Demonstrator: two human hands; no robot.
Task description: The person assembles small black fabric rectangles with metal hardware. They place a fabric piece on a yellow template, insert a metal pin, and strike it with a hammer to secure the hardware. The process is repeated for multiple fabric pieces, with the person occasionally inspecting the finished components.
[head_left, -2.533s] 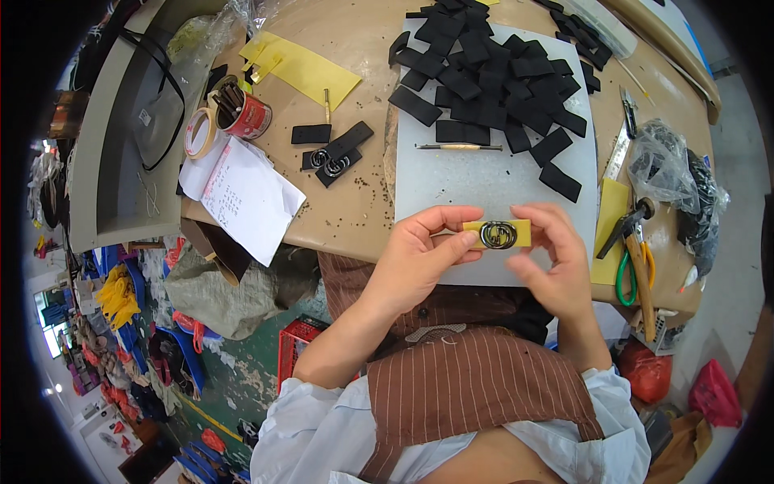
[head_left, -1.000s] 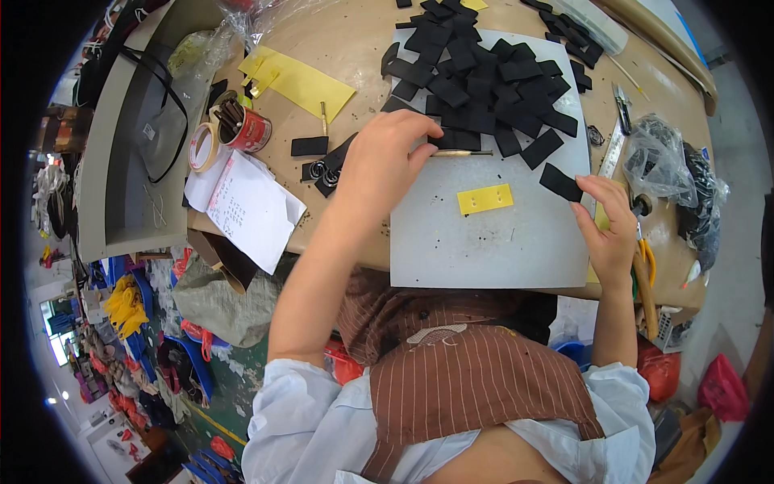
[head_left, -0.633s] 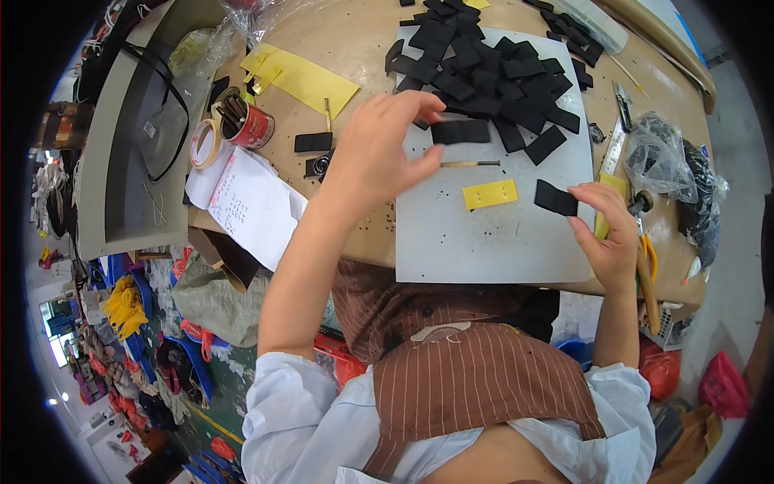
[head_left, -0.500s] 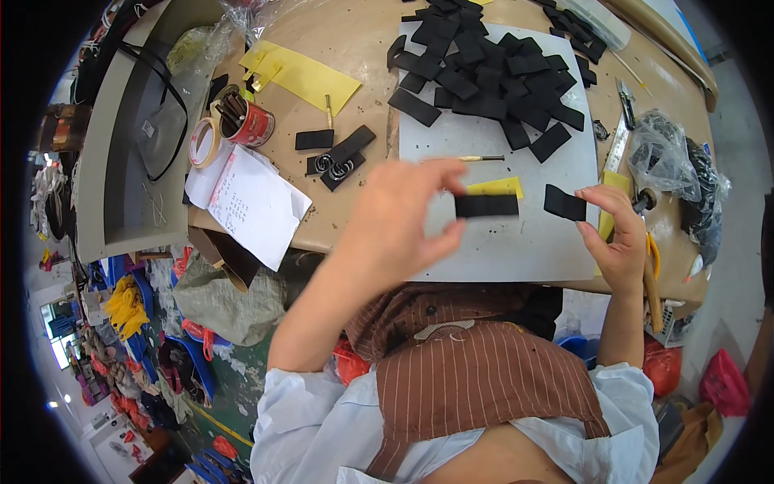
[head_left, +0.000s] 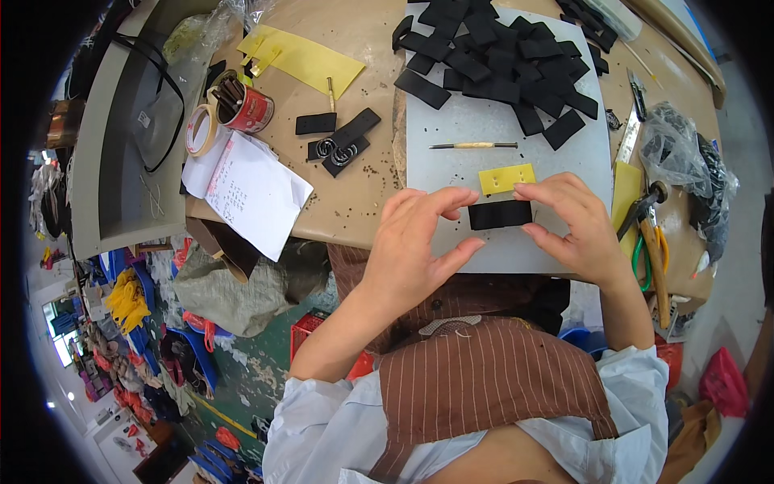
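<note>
A short black strip [head_left: 500, 214] lies on the pale grey board [head_left: 451, 173]; whether a second piece is stacked under it, I cannot tell. My left hand [head_left: 419, 242] is just left of the strip, thumb and forefinger spread. At its right end my right hand [head_left: 576, 226] has thumb and fingers apart, very near the strip. Just beyond it rests a small yellow template [head_left: 506, 179] with holes, close to my right fingertips. Farther off lies a thin brass-coloured tool [head_left: 474, 146] with dark tips.
Many black strips [head_left: 508, 64] are heaped at the board's far side. Left of the board sit black pieces with metal rings [head_left: 343, 151], a red can [head_left: 252, 111], tape [head_left: 201, 133] and a notepad [head_left: 258, 194]. A hammer [head_left: 645, 210], scissors [head_left: 642, 262] and plastic bags [head_left: 681, 149] lie right.
My right hand has moved left and no longer holds a black strip up. My left hand has moved down and opened beside the strip. The yellow template now shows beyond the strip, less covered.
</note>
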